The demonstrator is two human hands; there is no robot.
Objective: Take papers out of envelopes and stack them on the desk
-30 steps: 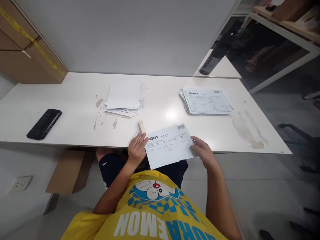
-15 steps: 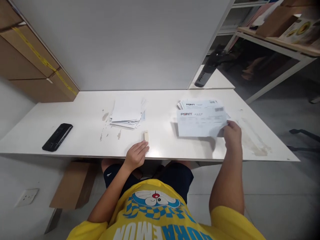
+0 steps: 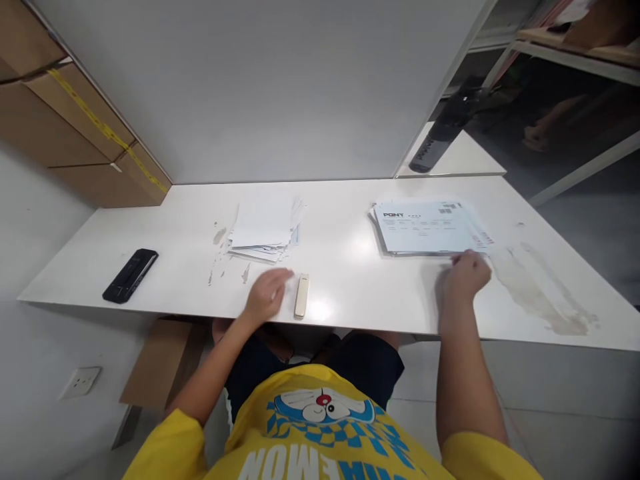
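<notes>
"PONY" headed the top sheet [image 3: 425,230] of the right-hand paper stack, its finer lines too small to read. Large letters on the yellow shirt [image 3: 320,433] included a white "MON". Lettering on the dark bottle [image 3: 443,133] was too blurred to make out.

A lane runs across the table [image 3: 345,233] from near edge to far edge, between the left paper stack [image 3: 263,223] and the right stack of printed sheets [image 3: 425,230]; the grey panel [image 3: 280,93] bars its far end. At the near edge, the cream bar [image 3: 302,295] and left hand [image 3: 267,297] narrow its left side, the right hand [image 3: 467,273] its right. Another gap separates the left stack from the black device [image 3: 131,275]. Cardboard boxes [image 3: 135,177] block the far left corner.
</notes>
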